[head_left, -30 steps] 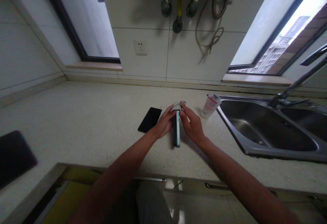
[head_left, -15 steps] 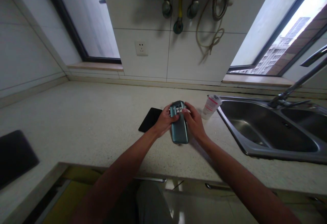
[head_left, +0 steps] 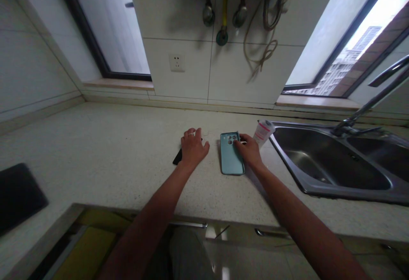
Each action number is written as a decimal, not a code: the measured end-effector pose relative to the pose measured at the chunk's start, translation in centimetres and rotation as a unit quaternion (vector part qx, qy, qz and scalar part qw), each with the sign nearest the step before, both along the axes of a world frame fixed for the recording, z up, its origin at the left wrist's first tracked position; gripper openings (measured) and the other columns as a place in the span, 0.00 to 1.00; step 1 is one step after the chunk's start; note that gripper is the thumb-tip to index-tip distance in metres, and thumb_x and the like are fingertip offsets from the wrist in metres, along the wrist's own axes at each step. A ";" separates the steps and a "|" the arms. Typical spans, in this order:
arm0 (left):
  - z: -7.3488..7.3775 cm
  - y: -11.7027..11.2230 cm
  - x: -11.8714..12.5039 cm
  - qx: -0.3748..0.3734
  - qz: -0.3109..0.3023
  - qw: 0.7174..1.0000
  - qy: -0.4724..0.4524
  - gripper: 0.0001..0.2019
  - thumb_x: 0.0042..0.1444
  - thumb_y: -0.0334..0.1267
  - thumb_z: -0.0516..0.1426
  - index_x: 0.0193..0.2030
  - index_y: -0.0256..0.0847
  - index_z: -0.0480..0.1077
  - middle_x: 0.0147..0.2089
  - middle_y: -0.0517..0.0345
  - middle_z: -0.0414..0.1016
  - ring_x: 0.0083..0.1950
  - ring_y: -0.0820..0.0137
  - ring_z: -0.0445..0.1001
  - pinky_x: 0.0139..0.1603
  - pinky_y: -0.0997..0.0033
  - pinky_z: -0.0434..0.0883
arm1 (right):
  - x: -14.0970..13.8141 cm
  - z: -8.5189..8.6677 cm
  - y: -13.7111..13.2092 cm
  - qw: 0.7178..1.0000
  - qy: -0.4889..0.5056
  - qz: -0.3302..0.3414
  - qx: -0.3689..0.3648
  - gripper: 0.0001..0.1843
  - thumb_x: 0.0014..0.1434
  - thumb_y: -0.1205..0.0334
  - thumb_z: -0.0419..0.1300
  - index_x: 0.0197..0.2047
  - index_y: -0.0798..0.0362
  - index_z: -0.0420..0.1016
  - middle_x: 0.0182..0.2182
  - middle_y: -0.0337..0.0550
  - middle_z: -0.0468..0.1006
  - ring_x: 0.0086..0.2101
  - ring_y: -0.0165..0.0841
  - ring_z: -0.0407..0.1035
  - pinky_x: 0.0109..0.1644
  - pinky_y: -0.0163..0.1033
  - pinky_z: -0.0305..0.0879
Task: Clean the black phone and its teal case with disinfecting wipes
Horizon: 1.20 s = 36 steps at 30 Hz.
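Note:
My right hand (head_left: 250,150) grips the right edge of a teal phone case (head_left: 232,158), its thumb near the camera cutouts. The case is held with its back up over the counter. To the left, my left hand (head_left: 193,146), with a ring on one finger, reaches over a black phone (head_left: 177,157). The thumb is spread apart from the fingers, and the hand covers most of the phone. Whether the fingertips touch it is hidden. Just beyond my right hand a clear plastic cup (head_left: 263,132) with red print stands on the counter.
The pale speckled countertop (head_left: 111,152) runs along the tiled wall. A steel double sink (head_left: 332,156) with a faucet (head_left: 367,105) is at the right. A dark flat panel (head_left: 21,195) lies at the far left. Hoses (head_left: 265,3) hang above, and an open drawer (head_left: 86,246) sits below.
My left hand has let go of the phone case and moved left over the black phone. My right hand has shifted the case slightly right.

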<state>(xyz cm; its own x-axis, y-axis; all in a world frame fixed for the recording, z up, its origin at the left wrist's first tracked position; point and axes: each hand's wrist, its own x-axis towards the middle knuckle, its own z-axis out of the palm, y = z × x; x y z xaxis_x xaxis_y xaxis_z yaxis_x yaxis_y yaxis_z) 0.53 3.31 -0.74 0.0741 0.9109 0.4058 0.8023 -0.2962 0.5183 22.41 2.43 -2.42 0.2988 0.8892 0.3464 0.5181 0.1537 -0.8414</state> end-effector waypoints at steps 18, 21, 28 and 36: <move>0.4 1.1 -2.4 -0.146 0.079 0.986 -0.020 0.27 0.40 0.48 0.67 0.47 0.38 0.70 0.52 0.33 0.70 0.58 0.41 0.68 0.56 0.51 0.64 | -1.5 -1.6 0.1 0.990 -0.051 0.059 0.117 0.23 0.60 0.50 0.57 0.52 0.55 0.75 0.46 0.53 0.79 0.39 0.39 0.73 0.44 0.48 0.72; 0.3 1.4 -2.3 -0.142 0.082 0.976 -0.141 0.28 0.36 0.46 0.70 0.45 0.41 0.68 0.52 0.37 0.72 0.58 0.45 0.70 0.55 0.54 0.64 | -2.5 -1.1 -0.7 0.989 -0.027 0.096 0.108 0.19 0.62 0.49 0.56 0.46 0.54 0.77 0.41 0.49 0.80 0.38 0.38 0.73 0.45 0.46 0.70; -0.6 1.4 -0.5 -0.234 -0.024 0.859 -0.456 0.29 0.35 0.48 0.73 0.41 0.40 0.68 0.36 0.52 0.76 0.35 0.63 0.75 0.35 0.65 0.70 | -2.9 -1.4 -1.0 0.979 -0.084 0.151 0.110 0.14 0.59 0.55 0.59 0.44 0.52 0.78 0.39 0.46 0.80 0.35 0.35 0.71 0.43 0.44 0.69; 0.2 1.7 -0.6 -0.407 -0.135 0.613 -0.664 0.19 0.55 0.51 0.62 0.43 0.35 0.73 0.29 0.50 0.77 0.30 0.64 0.78 0.37 0.64 0.75 | -2.7 -2.2 -0.4 0.974 -0.094 0.175 0.109 0.14 0.59 0.58 0.59 0.46 0.52 0.78 0.41 0.47 0.80 0.42 0.38 0.73 0.49 0.46 0.68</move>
